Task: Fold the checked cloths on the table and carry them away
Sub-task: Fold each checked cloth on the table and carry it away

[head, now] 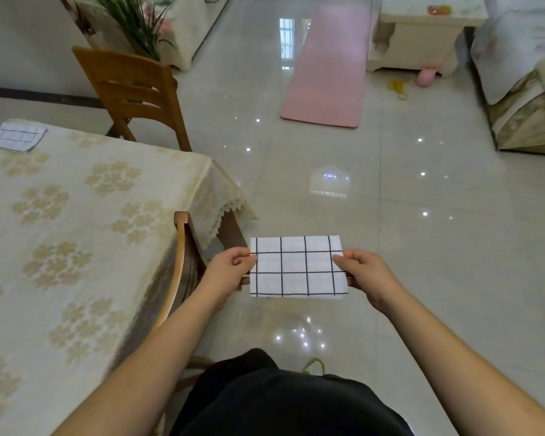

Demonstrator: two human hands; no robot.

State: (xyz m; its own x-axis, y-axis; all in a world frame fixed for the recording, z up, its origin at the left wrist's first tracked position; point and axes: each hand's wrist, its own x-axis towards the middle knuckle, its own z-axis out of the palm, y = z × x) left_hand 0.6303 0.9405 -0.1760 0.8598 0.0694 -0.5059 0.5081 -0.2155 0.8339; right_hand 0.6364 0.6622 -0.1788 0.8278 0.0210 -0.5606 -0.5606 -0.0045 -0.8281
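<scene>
- left hand (230, 268) and right hand (364, 272) each pinch a short end of the folded cloth (298, 267), thumbs on top.
- the cloth's long side runs hand to hand, held flat, right of the table (92, 196).
- second cloth (15, 136) lies at the table's far left corner, nearer the left hand.

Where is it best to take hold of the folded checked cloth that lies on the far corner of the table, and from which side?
The folded cloth on the table lies flat near the far left edge of the table. Probably best: pinch its right corner, coming from the right over bare tabletop, thumb on top and fingers slid under, so the layers stay together. Both the left hand and right hand now hold another cloth.
</scene>
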